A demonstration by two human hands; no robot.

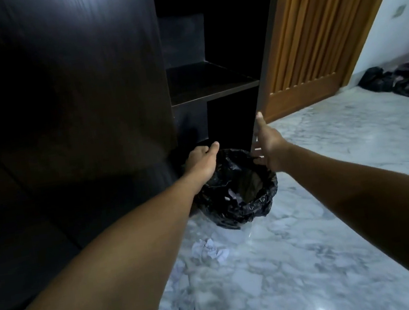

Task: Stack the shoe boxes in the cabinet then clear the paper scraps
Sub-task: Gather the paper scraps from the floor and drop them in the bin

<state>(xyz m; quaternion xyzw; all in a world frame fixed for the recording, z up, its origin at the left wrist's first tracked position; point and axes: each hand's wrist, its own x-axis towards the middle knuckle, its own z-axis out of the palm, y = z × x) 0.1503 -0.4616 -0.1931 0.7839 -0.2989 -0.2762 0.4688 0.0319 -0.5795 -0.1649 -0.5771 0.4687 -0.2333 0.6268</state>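
Note:
A bin lined with a black bag stands on the marble floor at the foot of the dark cabinet. A few white paper scraps lie inside it. More crumpled paper lies on the floor just in front of it. My left hand lies over the bin's far left rim with the fingers curled down behind it. My right hand is at the far right rim, thumb pointing up and fingers spread against the bag. No shoe box is in view.
The cabinet's open shelves rise right behind the bin. A wooden slatted door stands to the right. Black bags lie on the floor by the far wall. Marble floor stretches to the right and front.

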